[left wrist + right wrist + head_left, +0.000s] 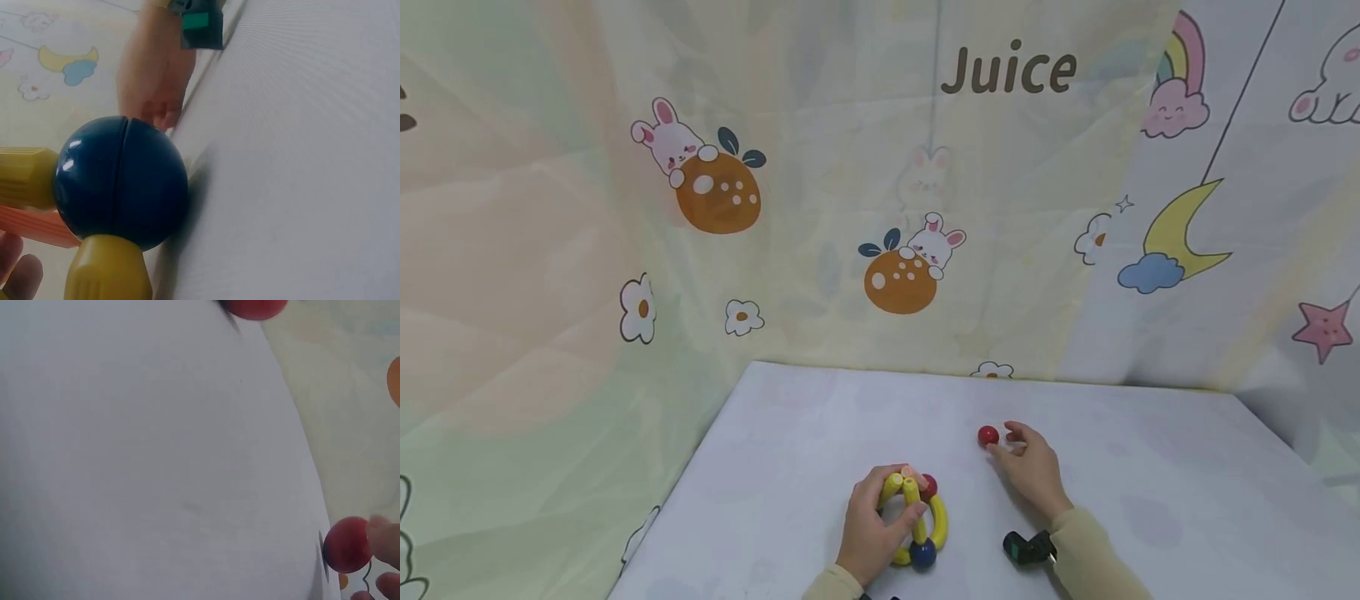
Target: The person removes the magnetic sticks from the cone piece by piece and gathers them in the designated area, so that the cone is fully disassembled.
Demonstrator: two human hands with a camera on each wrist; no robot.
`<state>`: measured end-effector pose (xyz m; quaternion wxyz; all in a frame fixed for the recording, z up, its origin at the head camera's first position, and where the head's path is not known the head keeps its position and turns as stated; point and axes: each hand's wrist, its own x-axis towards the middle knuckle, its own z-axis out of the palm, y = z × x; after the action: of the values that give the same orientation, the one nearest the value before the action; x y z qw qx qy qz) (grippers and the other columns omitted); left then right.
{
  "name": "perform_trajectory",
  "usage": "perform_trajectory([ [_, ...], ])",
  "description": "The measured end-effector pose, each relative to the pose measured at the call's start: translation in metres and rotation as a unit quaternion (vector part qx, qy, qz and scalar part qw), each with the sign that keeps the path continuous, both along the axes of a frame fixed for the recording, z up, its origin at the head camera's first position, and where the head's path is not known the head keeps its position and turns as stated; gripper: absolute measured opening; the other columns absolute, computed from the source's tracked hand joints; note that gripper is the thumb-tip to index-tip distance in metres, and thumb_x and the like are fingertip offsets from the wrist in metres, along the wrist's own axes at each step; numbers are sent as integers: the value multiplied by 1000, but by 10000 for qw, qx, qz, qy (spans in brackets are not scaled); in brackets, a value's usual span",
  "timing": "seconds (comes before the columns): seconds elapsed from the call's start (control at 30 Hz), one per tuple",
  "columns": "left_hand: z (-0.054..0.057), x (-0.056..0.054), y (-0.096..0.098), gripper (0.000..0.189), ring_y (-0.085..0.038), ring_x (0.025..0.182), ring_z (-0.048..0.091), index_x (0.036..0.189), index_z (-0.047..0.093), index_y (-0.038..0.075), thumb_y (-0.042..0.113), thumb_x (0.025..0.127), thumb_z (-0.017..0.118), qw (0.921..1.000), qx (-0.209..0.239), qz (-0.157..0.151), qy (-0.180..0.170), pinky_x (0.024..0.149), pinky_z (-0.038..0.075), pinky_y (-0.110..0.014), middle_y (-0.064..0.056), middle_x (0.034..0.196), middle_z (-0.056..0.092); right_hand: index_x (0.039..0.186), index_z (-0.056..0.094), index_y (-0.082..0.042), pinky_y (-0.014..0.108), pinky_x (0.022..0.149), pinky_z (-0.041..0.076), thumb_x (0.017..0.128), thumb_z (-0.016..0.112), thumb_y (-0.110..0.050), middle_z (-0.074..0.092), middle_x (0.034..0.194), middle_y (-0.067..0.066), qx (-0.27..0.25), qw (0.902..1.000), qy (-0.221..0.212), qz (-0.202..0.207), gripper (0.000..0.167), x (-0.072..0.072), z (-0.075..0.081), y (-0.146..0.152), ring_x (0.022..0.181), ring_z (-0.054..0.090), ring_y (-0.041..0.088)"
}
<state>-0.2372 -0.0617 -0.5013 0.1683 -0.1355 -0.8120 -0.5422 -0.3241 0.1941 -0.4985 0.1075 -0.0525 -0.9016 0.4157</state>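
My left hand grips a toy frame of yellow rods low over the white table. A dark blue ball joins rods at its near end, and a red ball sits at its far side. The left wrist view shows the blue ball close up, with an orange-pink rod behind it. Farther back, a loose red ball lies on the table. My right hand reaches to it with fingers parted, and a fingertip overlaps the ball's side in the right wrist view.
The white table ends at a hanging cloth printed with rabbits, oranges and flowers. A small black wrist device sits at my right sleeve, low over the tabletop.
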Motion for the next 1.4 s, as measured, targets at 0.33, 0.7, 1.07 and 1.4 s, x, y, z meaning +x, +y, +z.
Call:
perform_trajectory([
  [0.33, 1, 1, 1, 38, -10, 110, 50, 122, 58, 23, 34, 88, 72, 9997, -66, -227, -96, 97, 42, -44, 14, 117, 59, 113, 70, -16, 22, 65, 50, 84, 74, -4, 70, 100, -2, -910, 9869, 1016, 866, 32, 62, 24, -56, 75, 59, 10],
  [0.7, -3, 3, 2, 46, -13, 110, 45, 119, 54, 24, 48, 84, 72, 9961, -109, -505, -713, 96, 42, -38, 7, 117, 48, 113, 72, -18, 23, 60, 52, 81, 75, 3, 69, 96, -12, -292, 9597, 1531, 2339, 39, 75, 40, -91, 68, 55, 7],
  [1.07, 0, -2, 2, 29, -11, 101, 52, 105, 55, 22, 20, 82, 73, 9982, 179, -288, -495, 90, 44, -33, 9, 107, 55, 109, 70, -24, 23, 63, 53, 77, 80, 1, 67, 93, -16, -487, 9682, 1818, 1646, 42, 78, 41, -81, 75, 59, 5],
  [1.4, -4, -7, 1, 21, -15, 104, 55, 105, 58, 17, 26, 89, 69, 9965, 149, 97, -820, 98, 44, -44, 6, 105, 57, 106, 69, -18, 26, 67, 56, 80, 78, -2, 70, 96, -9, -923, 9699, 1762, 1406, 32, 82, 36, -70, 77, 67, 7],
])
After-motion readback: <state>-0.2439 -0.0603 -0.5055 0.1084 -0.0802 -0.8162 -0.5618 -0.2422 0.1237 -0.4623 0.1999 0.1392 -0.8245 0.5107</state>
